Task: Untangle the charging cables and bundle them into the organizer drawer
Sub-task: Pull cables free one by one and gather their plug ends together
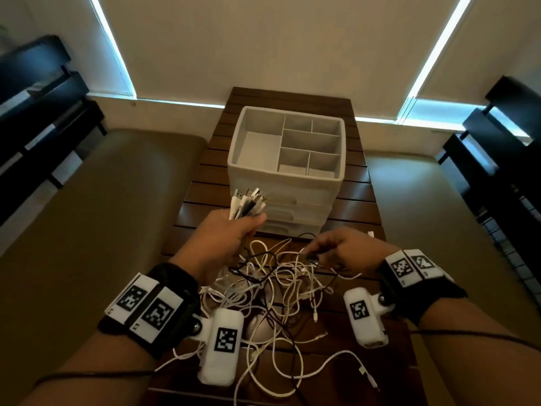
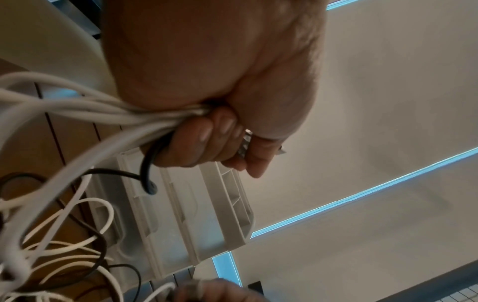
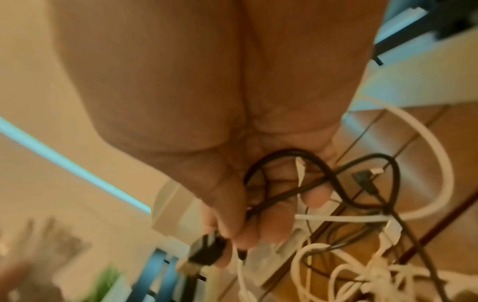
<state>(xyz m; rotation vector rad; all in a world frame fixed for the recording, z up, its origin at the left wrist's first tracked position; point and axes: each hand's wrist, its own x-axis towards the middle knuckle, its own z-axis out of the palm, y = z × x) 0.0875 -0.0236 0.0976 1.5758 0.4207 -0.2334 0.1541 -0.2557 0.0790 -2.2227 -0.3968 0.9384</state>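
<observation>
Nearest, a tangle of white & black charging cables (image 1: 281,285) sprawls on the slatted wooden surface (image 1: 351,200), w/ loops between and below both hands. Left hand (image 1: 225,238) is clenched round a bundle of cable ends (image 1: 248,205), plugs fanned up & away toward the organizer, long axis near upright, cords trailing down to the pile; right hand (image 1: 348,250) pinches a black plug (image 3: 207,250), tip pointing left, its cord looping thru the fingers. Farther back, just beyond the hands, sits the white organizer (image 1: 285,159), its drawers stacked under the compartmented top.
</observation>
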